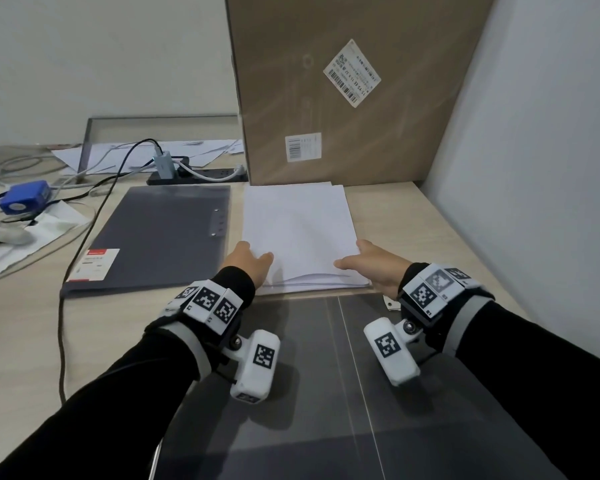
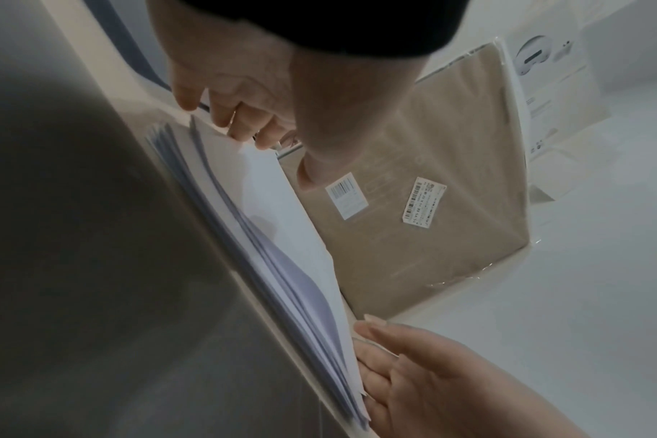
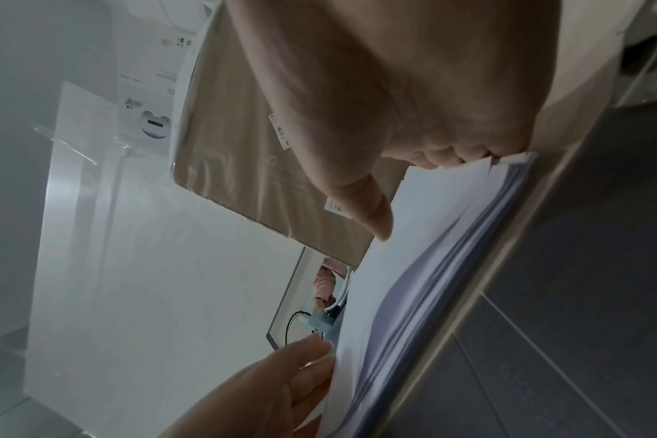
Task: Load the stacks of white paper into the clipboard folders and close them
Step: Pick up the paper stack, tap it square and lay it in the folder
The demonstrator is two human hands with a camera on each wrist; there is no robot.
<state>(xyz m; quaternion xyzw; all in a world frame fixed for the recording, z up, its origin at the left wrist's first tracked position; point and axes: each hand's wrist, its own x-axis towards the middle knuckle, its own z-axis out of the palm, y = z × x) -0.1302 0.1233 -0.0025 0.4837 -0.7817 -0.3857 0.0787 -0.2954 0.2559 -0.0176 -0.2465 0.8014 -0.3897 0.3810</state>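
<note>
A stack of white paper (image 1: 298, 226) lies on the pale wood table (image 1: 118, 334), its near edge slightly lifted and fanned (image 2: 282, 252) (image 3: 432, 266). My left hand (image 1: 248, 260) holds the near left corner, thumb on top and fingers (image 2: 244, 121) curled under the sheets. At the near right corner my right hand (image 1: 366, 263) grips the stack, thumb (image 3: 376, 219) pressed on the top sheet and fingers curled at the side edge. A closed dark grey clipboard folder (image 1: 160, 237) with a red-and-white label lies just left of the stack.
A tall plastic-wrapped cardboard box (image 1: 343, 98) stands right behind the paper. A white wall (image 1: 534, 168) closes the right side. Behind the folder are a power strip (image 1: 198, 174), cables, a blue device (image 1: 25, 200) and loose papers. Dark floor tiles (image 1: 326, 393) show below the table edge.
</note>
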